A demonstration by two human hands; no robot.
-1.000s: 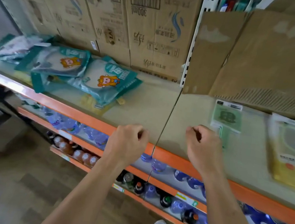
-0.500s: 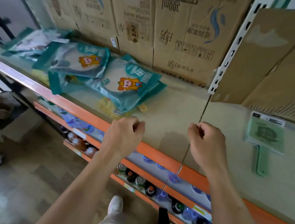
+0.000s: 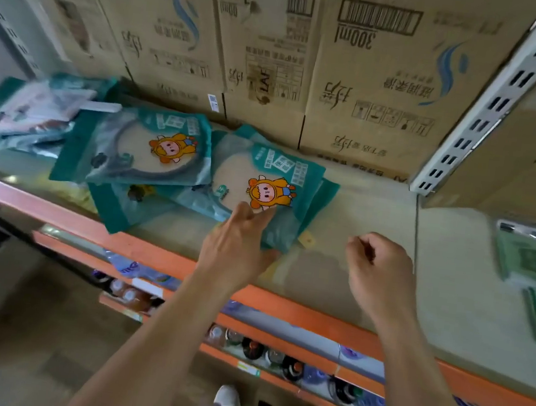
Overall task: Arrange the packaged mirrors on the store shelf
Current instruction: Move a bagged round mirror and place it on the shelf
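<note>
Several mirror packs (image 3: pixel 151 156) lie jumbled by the shelf (image 3: pixel 359 213) front edge, unarranged. Straight fingers (image 3: pixel 253 216) of the left hand (image 3: pixel 238 246) touch one; the right hand (image 3: pixel 379 269) curls empty.

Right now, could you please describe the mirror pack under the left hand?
Find the shelf with the orange edge, below the cardboard boxes. On its left part lie teal mirror packs. Yours is the rightmost pack, the one the left hand touches.

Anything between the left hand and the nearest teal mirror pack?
Nothing visible: the left hand rests its fingers on the near end of the teal mirror pack, which lies topmost in its pile.
</note>
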